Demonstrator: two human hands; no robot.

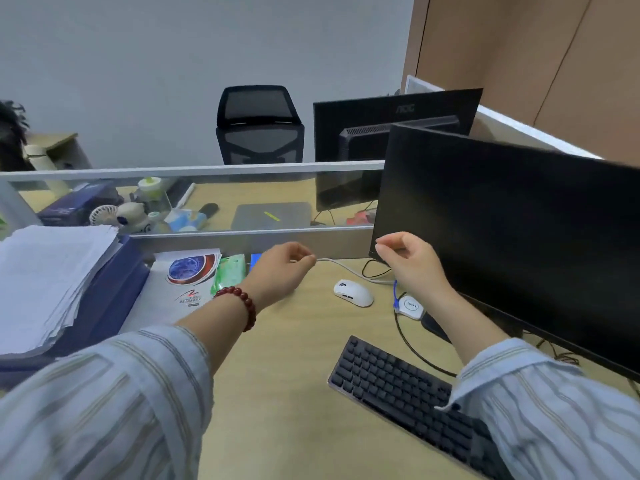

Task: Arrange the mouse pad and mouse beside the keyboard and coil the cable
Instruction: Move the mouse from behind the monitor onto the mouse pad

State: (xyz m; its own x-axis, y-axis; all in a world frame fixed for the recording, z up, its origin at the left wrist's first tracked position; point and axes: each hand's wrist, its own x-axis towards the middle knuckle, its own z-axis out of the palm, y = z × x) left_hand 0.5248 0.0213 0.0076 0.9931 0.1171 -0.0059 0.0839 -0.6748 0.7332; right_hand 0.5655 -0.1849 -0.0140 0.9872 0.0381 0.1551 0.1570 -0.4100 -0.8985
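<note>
A white mouse (353, 292) lies on the wooden desk (284, 393), beyond the black keyboard (405, 393). A thin white cable (349, 268) runs above the desk from my left hand (284, 271) to my right hand (408, 265). My left hand pinches one end of it near the desk divider. My right hand, raised in front of the monitor, has thumb and forefinger closed, and the cable passes under its palm. No mouse pad is identifiable on my side of the divider.
A black monitor (512, 230) stands at the right with black cables (412, 344) and a small white device (410, 306) at its foot. A paper stack (48, 278) on blue folders, a booklet (187, 275) and a green packet (228, 273) fill the left. A glass divider (194, 199) closes the back.
</note>
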